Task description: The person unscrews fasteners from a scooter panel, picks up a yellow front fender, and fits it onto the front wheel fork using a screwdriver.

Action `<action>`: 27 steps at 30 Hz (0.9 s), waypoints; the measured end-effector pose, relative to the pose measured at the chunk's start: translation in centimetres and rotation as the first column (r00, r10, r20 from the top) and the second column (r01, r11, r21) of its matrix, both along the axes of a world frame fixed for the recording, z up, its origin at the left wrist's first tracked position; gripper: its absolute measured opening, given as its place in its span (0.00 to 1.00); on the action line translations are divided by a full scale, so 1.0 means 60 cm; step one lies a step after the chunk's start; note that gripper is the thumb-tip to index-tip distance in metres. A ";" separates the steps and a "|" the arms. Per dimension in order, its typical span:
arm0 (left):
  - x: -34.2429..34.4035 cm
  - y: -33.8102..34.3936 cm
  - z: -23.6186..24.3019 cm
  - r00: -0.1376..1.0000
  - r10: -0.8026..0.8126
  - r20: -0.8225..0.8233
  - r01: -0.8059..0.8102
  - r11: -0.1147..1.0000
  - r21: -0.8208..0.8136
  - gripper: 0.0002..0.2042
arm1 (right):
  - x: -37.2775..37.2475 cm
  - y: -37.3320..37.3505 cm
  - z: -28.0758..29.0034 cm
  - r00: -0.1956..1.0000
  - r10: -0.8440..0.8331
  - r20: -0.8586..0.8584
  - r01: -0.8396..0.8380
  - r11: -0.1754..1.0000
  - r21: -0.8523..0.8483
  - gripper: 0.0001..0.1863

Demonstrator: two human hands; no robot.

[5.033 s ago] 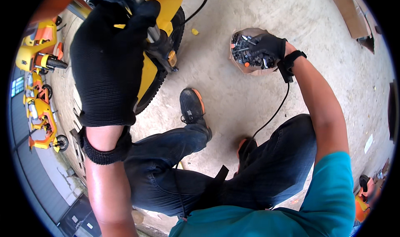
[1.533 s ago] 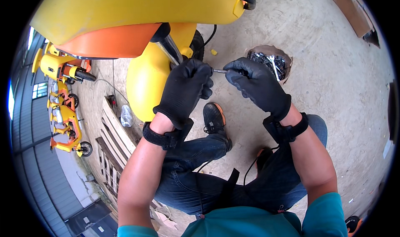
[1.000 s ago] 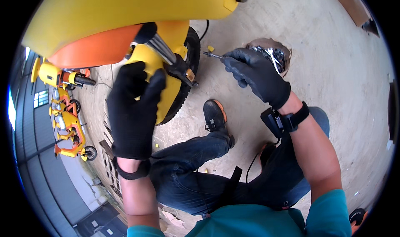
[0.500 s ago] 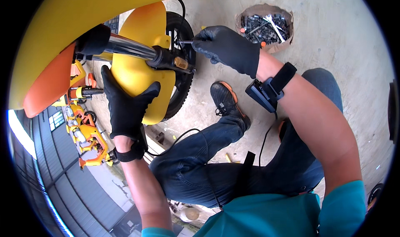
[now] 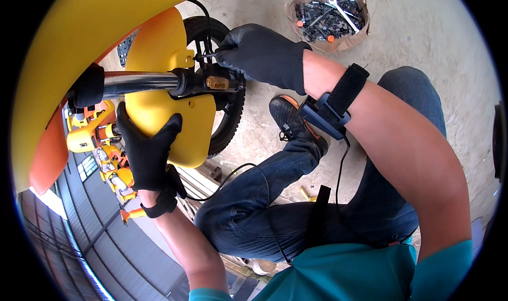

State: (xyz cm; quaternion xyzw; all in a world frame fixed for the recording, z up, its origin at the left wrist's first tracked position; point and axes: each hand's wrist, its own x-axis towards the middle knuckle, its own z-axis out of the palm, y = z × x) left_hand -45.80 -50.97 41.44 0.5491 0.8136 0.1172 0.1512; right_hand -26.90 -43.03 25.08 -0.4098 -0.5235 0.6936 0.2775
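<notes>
My left hand (image 5: pixel 149 150), in a black glove, rests on the lower part of a yellow front fender (image 5: pixel 185 134), its thumb spread wide from its fingers. Gloved in black too, my right hand (image 5: pixel 259 55) is closed around a thin metal tool (image 5: pixel 208 55). The tool points left to a mounting spot beside the fender's bolt tab (image 5: pixel 182 58) and the fork leg; its handle is hidden in my fist. A chrome fork tube (image 5: pixel 140 83) runs across the fender to a dark lower leg with an amber reflector (image 5: pixel 217 83). Behind these stands the black tyre (image 5: pixel 229 124).
A torn paper sack (image 5: pixel 330 46) of dark bolts, with a wrench (image 5: pixel 343 14) on top, lies on the concrete at the upper right. A black cable (image 5: pixel 206 15) hangs by the wheel. More yellow-orange bikes (image 5: pixel 108 161) stand at left. Yellow bodywork (image 5: pixel 69 31) overhangs the upper left.
The fork, fender and wheel have shifted left in view and the fork tube lies more level. Both hands stay with them, my right hand still gripping the tool. The sack appears higher.
</notes>
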 end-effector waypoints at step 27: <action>0.018 0.004 -0.004 0.992 -0.092 0.084 0.095 0.995 -0.037 0.42 | -0.012 -0.002 -0.006 0.992 0.009 0.126 -0.013 1.000 0.026 0.18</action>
